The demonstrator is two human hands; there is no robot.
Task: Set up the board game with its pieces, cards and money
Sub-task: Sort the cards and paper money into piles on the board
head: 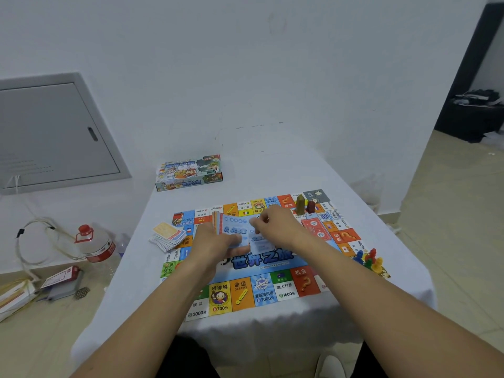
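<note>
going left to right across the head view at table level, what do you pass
water bottle on the floor → loose pile of cards at the board's left edge → left hand holding a stack of paper money → right hand pinching a note → red banknotes on the board → coloured pawns

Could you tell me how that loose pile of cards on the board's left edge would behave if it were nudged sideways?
The card pile is already fanned and uneven, so it would probably slide apart rather than move together. Partly overhanging the board, its lower cards may catch at that edge.
</note>
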